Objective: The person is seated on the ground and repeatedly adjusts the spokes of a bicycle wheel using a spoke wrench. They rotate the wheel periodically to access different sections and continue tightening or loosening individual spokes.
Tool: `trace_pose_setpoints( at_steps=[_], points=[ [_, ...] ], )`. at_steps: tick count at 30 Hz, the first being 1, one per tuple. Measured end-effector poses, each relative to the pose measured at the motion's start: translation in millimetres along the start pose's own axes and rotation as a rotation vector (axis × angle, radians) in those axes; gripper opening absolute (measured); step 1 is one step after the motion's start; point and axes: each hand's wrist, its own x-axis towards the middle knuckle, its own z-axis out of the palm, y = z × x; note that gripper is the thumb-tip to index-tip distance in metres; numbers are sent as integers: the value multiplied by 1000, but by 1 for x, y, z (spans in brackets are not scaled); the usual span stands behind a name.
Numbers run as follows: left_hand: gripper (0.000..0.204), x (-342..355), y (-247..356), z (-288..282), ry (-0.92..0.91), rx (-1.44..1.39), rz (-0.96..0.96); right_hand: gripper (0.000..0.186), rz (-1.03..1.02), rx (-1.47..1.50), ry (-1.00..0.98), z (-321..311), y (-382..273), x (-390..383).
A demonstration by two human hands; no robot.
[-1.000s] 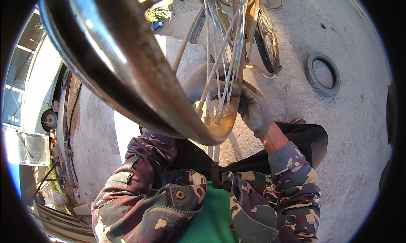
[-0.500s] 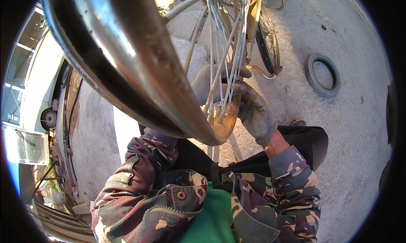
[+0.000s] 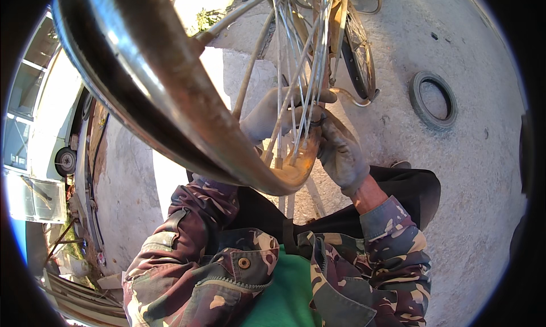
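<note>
A bare metal bicycle wheel rim (image 3: pixel 170 82), rusty along its inner side, curves from the upper left down to the middle. Bright spokes (image 3: pixel 301 79) run up from the rim's near part in a bundle. My left hand (image 3: pixel 264 116), in a grey glove, reaches in behind the spokes, its fingers bent around among them; the spokes partly cover it. My right hand (image 3: pixel 344 159), in a worn grey glove, is at the rim's right side, fingers curled and pressed together by the lower spoke ends. Something small and dark shows at its fingertips, too small to name.
Beyond the rim stands a bicycle with a spoked wheel (image 3: pixel 364 59) and a bent metal rod. A loose tyre (image 3: pixel 433 101) lies on the concrete at the right. Left are a parked light vehicle, a small wheel (image 3: pixel 65 161) and stacked boards (image 3: pixel 85 298).
The rim has shifted slightly down and to the left, and the spokes moved with it. My left hand has slid a little left; my right hand's fingers have curled in lower by the rim.
</note>
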Motion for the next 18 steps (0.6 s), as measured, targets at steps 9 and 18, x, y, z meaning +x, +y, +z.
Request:
trace_pose_setpoints(
  at_steps=[9, 18],
  points=[
    [40, -1, -14, -13, -175, -108, 81, 47, -5, 27, 49, 11, 1, 3],
    [37, -6, 1, -8, -199, -167, 3, 39, 22, -22, 65, 1, 6, 2]
  ],
)
